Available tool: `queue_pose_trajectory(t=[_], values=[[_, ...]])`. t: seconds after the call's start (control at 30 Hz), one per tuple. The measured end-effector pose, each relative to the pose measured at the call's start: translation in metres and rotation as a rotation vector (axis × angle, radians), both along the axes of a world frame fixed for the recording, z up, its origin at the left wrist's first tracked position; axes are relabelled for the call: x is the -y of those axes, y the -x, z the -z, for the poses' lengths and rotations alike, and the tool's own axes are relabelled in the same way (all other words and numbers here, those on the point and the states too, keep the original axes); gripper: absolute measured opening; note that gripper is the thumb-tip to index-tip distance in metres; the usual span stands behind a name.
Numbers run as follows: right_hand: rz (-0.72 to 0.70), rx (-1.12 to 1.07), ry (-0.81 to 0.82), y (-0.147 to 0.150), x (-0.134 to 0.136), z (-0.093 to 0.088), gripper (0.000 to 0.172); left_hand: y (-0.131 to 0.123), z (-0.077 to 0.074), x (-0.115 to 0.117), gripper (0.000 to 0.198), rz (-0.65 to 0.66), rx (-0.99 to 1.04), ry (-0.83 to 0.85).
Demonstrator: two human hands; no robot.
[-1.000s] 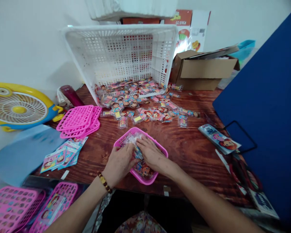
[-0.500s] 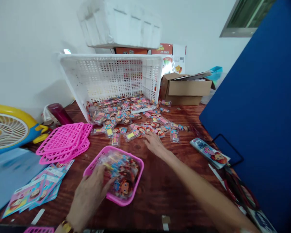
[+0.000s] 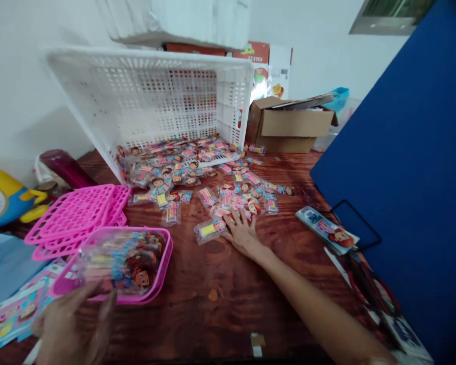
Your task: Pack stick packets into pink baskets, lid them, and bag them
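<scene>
Shifting of the pink basket (image 3: 169, 249) noted: it now sits closer to the pink lids (image 3: 85, 205) than a second ago. Both hands were in it then. Right hand (image 3: 245, 238) now lies beyond the basket, to its right, fingers spread over loose packets (image 3: 208, 229); cannot tell whether any is pinched. Left hand (image 3: 70, 324), blurred, is at the basket's near side, fingers apart; rim contact unclear. Bagged packets (image 3: 139, 276) fill the basket. Judgement: handling has passed from these to the loose ones.
</scene>
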State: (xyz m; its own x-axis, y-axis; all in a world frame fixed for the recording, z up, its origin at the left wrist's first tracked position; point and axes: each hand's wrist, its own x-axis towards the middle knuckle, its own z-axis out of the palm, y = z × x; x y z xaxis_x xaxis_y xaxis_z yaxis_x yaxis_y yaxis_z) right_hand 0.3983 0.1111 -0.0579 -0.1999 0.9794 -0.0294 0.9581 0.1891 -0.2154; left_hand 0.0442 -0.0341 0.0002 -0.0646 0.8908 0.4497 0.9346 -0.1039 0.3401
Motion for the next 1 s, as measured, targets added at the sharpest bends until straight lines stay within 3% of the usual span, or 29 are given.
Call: queue_pose_trajectory(t=[0.07,0.17,0.27,0.43,0.5,0.6,0.67,0.8,0.87,1.0], values=[[0.069,0.021,0.060,-0.007,0.041,-0.002,0.068,-0.042,0.001,0.014,0.029,0.151,0.115,-0.097],[0.121,0.041,0.138,-0.015,0.094,-0.015,0.069,-0.105,0.011,0.018,0.037,0.488,0.169,0.061],[0.083,0.009,0.167,-0.029,0.120,-0.038,0.057,-0.143,0.032,-0.003,0.027,0.570,0.102,0.125],[0.260,0.033,0.055,-0.076,0.103,-0.070,0.031,-0.164,0.052,-0.038,0.049,0.497,-0.114,0.341],[0.300,0.015,0.084,-0.094,0.095,-0.072,0.025,-0.163,0.052,-0.039,0.040,0.513,-0.151,0.374],[0.144,-0.074,0.071,-0.111,0.092,-0.065,0.022,-0.149,0.051,-0.032,0.019,0.494,-0.084,0.409],[0.034,-0.138,0.057,-0.116,0.093,-0.057,0.022,-0.137,0.049,-0.028,0.015,0.469,-0.029,0.431],[0.006,-0.167,0.029,-0.120,0.090,-0.038,0.031,-0.138,0.038,-0.034,0.014,0.644,-0.005,0.435],[-0.051,-0.143,0.044,-0.121,0.087,-0.031,0.039,-0.156,0.032,-0.049,0.017,0.763,-0.072,0.406],[-0.142,-0.070,0.096,-0.119,0.085,-0.030,0.042,-0.202,0.028,-0.090,0.051,0.892,-0.305,0.373]])
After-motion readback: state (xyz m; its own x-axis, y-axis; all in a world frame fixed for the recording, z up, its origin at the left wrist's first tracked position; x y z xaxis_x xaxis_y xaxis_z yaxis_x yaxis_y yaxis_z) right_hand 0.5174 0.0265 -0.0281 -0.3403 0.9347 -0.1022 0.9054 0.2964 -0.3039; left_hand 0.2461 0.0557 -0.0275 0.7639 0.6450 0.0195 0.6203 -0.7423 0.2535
